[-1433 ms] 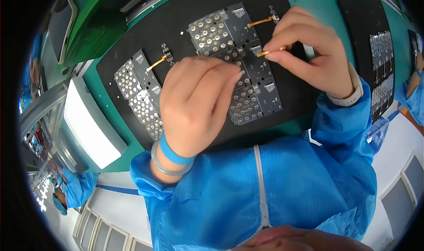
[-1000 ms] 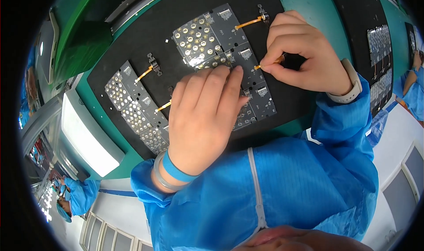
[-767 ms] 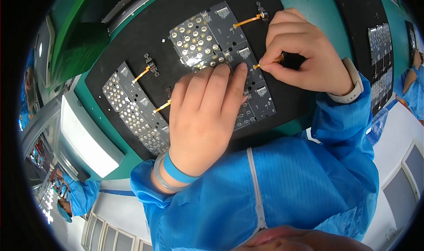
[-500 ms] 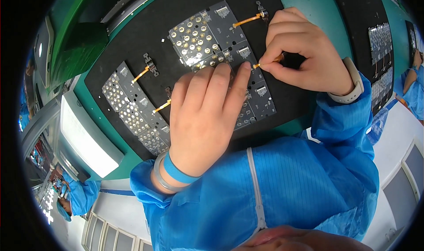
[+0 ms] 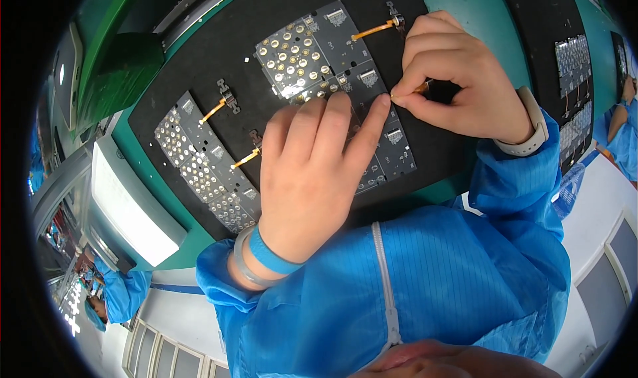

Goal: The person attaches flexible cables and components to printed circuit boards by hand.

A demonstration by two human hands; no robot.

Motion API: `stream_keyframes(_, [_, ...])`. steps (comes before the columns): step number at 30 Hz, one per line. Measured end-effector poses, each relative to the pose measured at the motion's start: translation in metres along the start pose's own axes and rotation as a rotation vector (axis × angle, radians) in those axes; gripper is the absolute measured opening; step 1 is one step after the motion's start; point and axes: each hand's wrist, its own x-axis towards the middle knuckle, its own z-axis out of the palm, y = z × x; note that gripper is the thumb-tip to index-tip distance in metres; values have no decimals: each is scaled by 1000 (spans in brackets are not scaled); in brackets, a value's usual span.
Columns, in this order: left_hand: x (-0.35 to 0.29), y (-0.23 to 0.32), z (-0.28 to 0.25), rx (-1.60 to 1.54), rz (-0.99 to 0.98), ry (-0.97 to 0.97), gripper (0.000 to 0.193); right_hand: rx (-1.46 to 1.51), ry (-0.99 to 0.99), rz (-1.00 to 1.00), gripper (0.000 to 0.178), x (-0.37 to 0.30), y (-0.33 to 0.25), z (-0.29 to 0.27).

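Under the fingers of my left hand [image 5: 309, 162] lies a dark circuit board panel [image 5: 340, 44] with several round metal pads. That hand rests palm down, fingers extended, its index fingertip at the board's right edge; its thumb is hidden. My right hand [image 5: 458, 79] pinches a small orange flex cable [image 5: 421, 87] between thumb and forefinger, right beside my left index fingertip. The cable is mostly covered by the fingers. Another orange flex cable [image 5: 373, 30], ending in a small dark part, sticks out from the panel's upper right edge.
A black mat [image 5: 193, 65] carries the panels on a green table [image 5: 458, 5]. Further left lies a second panel [image 5: 199, 152] with orange cables [image 5: 214, 112]. Another mat with panels [image 5: 573, 65] is at far right. A white slanted box [image 5: 129, 202] stands left; co-workers in blue [image 5: 119, 288] appear beyond.
My left hand has shifted slightly right, its index fingertip now against the right fingertips. The orange cable end that showed at the right fingertips is now largely covered.
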Motion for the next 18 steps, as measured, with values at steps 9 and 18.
stream_keyframes(9, [7, 14, -2, 108, -68, -8, 48, 187, 23, 10, 12, 4, 6, -13])
stream_keyframes(18, [-19, -2, -18, -372, -23, 90, 41, 141, 525, 212, 5, -10, 41, -16])
